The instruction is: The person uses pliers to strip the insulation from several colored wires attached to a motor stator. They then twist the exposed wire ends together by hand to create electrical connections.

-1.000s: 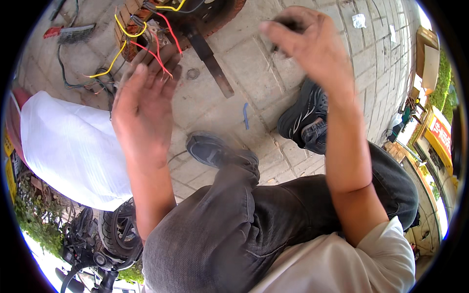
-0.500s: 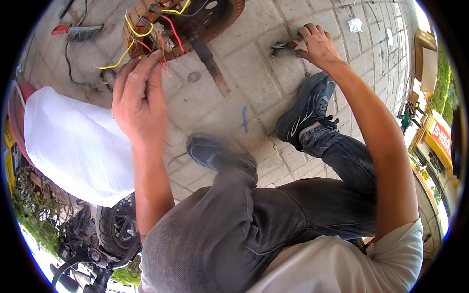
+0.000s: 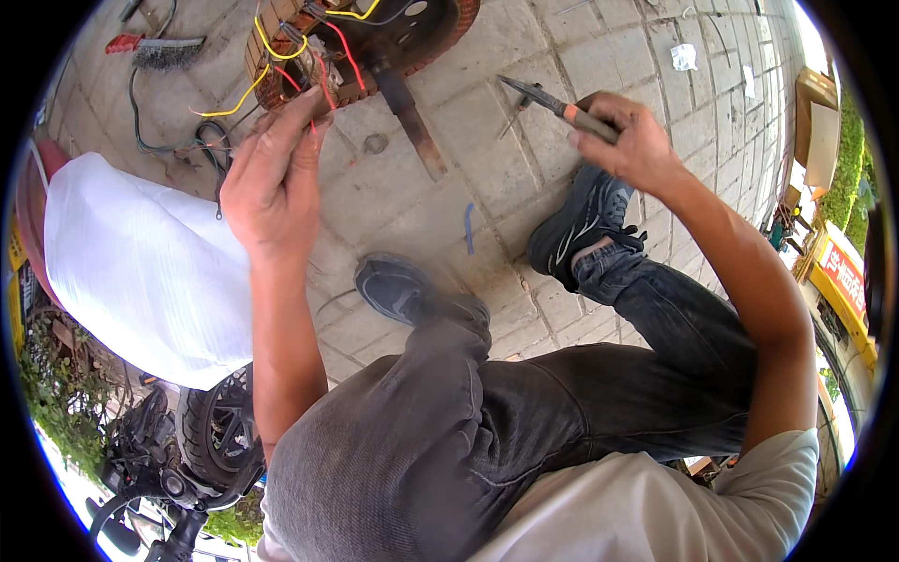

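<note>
Pliers [image 3: 552,104] have risen in the clenched right hand [image 3: 637,142]; readying red wires [image 3: 328,92] the left hand [image 3: 273,187] pinches beside the stator [image 3: 435,39] likely needs careful reach.

Dark tool [image 3: 551,99] slanted in my right hand [image 3: 633,140], pointed tip aimed away and left, orange band near my fingers, slim red wires [image 3: 348,58], one pinched in my left hand [image 3: 274,183], yellow wires [image 3: 239,105] curving beside.

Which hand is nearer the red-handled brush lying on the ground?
The left hand: it is below and right of the brush in the picture, at the red wires. The right hand is much farther right, gripping a pointed tool.
</note>
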Tool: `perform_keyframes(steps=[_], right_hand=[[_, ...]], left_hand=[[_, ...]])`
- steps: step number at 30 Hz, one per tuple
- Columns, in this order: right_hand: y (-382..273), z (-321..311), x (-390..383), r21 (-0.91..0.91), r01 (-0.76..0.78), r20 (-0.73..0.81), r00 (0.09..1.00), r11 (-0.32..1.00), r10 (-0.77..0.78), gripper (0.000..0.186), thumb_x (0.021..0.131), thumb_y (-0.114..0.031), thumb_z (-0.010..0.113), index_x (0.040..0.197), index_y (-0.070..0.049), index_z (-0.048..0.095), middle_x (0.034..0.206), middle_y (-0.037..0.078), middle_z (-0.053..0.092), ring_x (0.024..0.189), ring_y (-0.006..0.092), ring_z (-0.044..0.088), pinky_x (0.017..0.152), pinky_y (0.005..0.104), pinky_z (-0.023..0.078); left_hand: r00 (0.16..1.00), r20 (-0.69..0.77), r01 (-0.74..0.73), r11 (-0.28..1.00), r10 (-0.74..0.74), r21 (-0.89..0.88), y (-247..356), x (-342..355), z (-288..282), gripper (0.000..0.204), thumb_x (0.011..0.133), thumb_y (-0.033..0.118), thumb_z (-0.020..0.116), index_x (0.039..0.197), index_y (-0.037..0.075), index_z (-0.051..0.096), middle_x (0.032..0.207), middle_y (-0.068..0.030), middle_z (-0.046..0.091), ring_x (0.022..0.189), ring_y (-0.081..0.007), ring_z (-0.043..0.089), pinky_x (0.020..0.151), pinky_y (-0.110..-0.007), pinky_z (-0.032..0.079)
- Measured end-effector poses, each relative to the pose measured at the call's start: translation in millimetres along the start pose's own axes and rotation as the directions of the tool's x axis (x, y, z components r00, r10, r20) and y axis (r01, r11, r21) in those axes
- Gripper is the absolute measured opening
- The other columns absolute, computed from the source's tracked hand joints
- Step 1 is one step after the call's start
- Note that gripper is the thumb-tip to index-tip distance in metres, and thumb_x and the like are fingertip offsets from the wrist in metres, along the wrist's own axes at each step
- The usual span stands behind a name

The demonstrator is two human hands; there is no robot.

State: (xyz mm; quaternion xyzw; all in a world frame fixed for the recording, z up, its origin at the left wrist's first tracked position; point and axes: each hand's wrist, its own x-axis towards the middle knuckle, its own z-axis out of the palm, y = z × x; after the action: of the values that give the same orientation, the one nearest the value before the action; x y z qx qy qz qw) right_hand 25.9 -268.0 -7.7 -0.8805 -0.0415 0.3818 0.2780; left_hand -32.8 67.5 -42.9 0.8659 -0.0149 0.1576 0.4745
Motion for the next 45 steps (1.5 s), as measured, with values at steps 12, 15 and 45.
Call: perform_keyframes(steps=[12, 15, 45], right_hand=[[-80.7, 54.2, 14.2, -0.474, 0.587, -0.216, 0.644, 0.656, -0.734, 0.050, 0.057, 0.005, 0.065, 0.107, -0.004, 0.065, 0.114, 0.014, 0.052, 0.103, 0.0339, 0.050, 0.089, 0.0418, 0.044], [-83.2, 67.8, 22.8, -0.444, 0.631, -0.326, 0.547, 0.636, -0.771, 0.047, 0.057, 0.005, 0.065, 0.104, -0.002, 0.065, 0.113, 0.015, 0.052, 0.102, 0.0335, 0.051, 0.088, 0.0427, 0.044], [-107.6, 54.3, -22.0, -0.600, 0.651, 0.157, 0.666, 0.465, -0.729, 0.020, 0.071, -0.010, 0.059, 0.085, 0.002, 0.067, 0.113, 0.014, 0.056, 0.107, 0.0290, 0.049, 0.095, 0.0505, 0.035]], left_hand=[[0.887, 0.158, 0.457, 0.771, -0.435, -0.444, -4.0, 3.9, -8.6, 0.017, 0.085, 0.000, 0.066, 0.101, -0.005, 0.067, 0.092, -0.0092, 0.068, 0.083, -0.0137, 0.062, 0.079, -0.025, 0.048], [0.859, 0.181, 0.497, 0.694, -0.479, -0.521, -7.8, 3.0, -9.1, 0.019, 0.086, 0.003, 0.065, 0.103, -0.006, 0.065, 0.094, -0.0113, 0.067, 0.084, -0.0162, 0.062, 0.080, -0.027, 0.049], [0.592, 0.444, 0.662, 0.720, -0.672, 0.208, 30.2, -36.9, -34.7, 0.019, 0.083, 0.008, 0.064, 0.099, -0.003, 0.065, 0.092, -0.0058, 0.065, 0.084, -0.0095, 0.058, 0.072, -0.025, 0.047]])
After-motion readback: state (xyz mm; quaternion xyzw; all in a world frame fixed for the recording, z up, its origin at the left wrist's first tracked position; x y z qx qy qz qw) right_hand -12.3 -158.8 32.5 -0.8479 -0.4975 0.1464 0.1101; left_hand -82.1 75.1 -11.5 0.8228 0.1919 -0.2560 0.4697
